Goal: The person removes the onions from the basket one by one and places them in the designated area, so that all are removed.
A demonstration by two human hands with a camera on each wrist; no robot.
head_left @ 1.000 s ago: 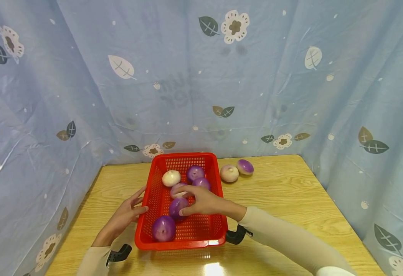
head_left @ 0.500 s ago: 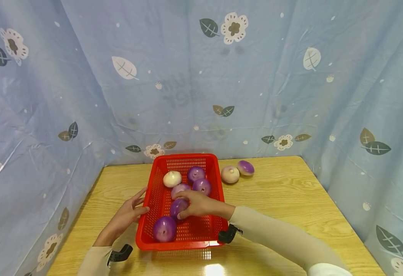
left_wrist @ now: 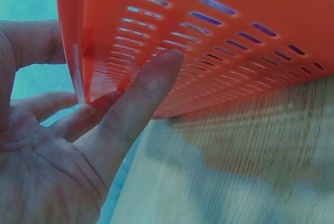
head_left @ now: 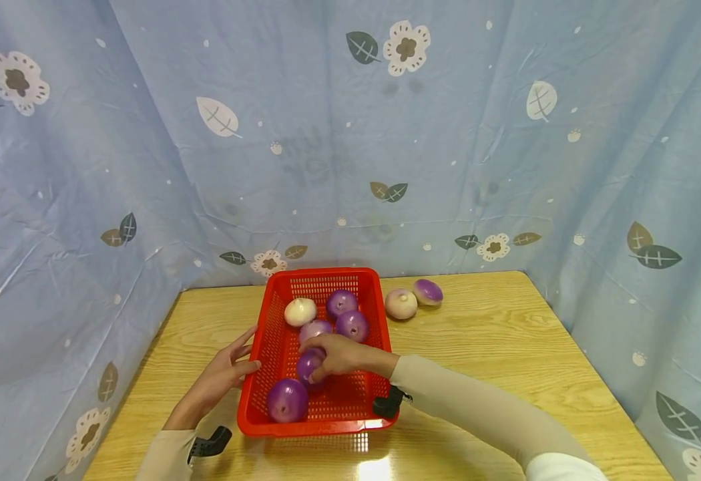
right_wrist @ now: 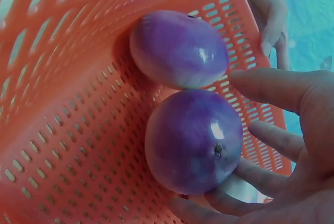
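A red plastic basket (head_left: 377, 294) stands on the table with several purple and whitish onions in it. My left hand (head_left: 221, 371) holds its left rim, thumb over the edge and a finger along the outer wall in the left wrist view. My right hand (head_left: 341, 355) reaches inside and grips a purple onion (head_left: 308, 364), thumb on one side and fingers round the other. Touching it, nearer the front, lies another purple onion (right_wrist: 177, 49). Behind it sit a pale purple onion (head_left: 316, 329), two purple onions (head_left: 352, 325) and a white onion (head_left: 300, 312).
Right of the basket's back corner, a whitish onion (head_left: 400, 304) and a purple-and-white onion (head_left: 428, 292) lie on the wooden table (head_left: 483, 334). A blue patterned curtain (head_left: 302, 133) encloses the back and sides.
My right hand has moved slightly left and its fingers have closed in round the purple onion. My left hand stays at the basket rim.
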